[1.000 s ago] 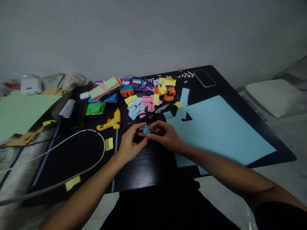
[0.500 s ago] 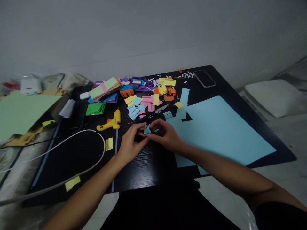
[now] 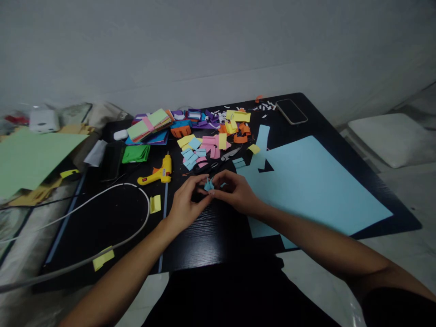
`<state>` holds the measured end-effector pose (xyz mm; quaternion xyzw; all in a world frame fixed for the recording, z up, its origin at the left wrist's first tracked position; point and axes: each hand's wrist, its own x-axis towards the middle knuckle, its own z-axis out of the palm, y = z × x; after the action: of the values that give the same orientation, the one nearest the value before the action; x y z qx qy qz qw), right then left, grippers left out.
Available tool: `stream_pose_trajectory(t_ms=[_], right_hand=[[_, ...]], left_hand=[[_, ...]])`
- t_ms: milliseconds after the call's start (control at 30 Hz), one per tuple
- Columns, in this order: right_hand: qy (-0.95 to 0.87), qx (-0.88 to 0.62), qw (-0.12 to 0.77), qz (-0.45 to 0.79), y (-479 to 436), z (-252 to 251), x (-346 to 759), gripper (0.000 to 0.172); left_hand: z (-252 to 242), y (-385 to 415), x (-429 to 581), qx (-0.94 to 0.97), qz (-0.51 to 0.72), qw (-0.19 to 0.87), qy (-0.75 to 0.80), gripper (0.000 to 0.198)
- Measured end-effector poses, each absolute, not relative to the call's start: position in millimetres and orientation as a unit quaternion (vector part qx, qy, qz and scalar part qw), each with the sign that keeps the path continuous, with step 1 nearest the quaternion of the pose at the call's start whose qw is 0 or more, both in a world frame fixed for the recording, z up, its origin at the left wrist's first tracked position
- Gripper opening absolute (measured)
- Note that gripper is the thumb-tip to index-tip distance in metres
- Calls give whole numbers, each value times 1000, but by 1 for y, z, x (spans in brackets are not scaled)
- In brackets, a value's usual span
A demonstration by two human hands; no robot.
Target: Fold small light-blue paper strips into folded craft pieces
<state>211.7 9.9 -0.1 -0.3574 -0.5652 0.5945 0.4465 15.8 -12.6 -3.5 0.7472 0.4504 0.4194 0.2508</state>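
Between my two hands is a small folded piece of light blue paper [image 3: 209, 185], held just above the black table. My left hand [image 3: 187, 200] pinches its left side between thumb and fingers. From the right, the thumb and curled fingers of my right hand [image 3: 235, 190] grip it too. My fingers hide part of the paper. Just beyond them lies a pair of scissors [image 3: 218, 162] with dark handles. A large light blue sheet [image 3: 313, 186] with a cut-out notch lies under and beside my right forearm.
A yellow glue gun [image 3: 160, 172] lies left of my hands. Folded pink paper pieces [image 3: 213, 146] and other coloured scraps spread behind the scissors. A phone [image 3: 291, 111] rests at the back right. A white cable [image 3: 145, 195] loops across the table's left [image 3: 112, 213].
Both hands stay in nearly the same place. The folded blue paper between the fingers has shifted slightly, and its pointed folds show a little differently.
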Motion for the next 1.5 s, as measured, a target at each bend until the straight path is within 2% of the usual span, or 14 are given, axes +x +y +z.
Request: stream_pose_trajectory(t_ms=[200,367,500,700,867,1033,1200,1500], right_hand=[[-549,-354,456,605,10,0,212,30],[-569,-369,442,587,13,-2,215,19],[-596,-377,428,565,13,-2,215,13],[-637,-413,421,497,11,0,215,15],[-664,-429,450,415,8,-5,213,8],[-729,-429,459,272,2,-11,211,5],[-742,-442,473,174,2,-14,210,9],[-734,-433,450,266,4,-16,210,7]], left_hand=[[-7,-12,16,693,435,332,469,44],[-6,-8,19,593,475,472,448,48],[-2,-4,20,542,492,523,436,47],[-3,-5,19,543,494,501,457,31],[1,-11,17,660,418,362,508,13],[6,-12,18,721,399,285,490,11],[5,-11,18,706,397,308,499,14],[2,-9,21,589,433,472,493,26]])
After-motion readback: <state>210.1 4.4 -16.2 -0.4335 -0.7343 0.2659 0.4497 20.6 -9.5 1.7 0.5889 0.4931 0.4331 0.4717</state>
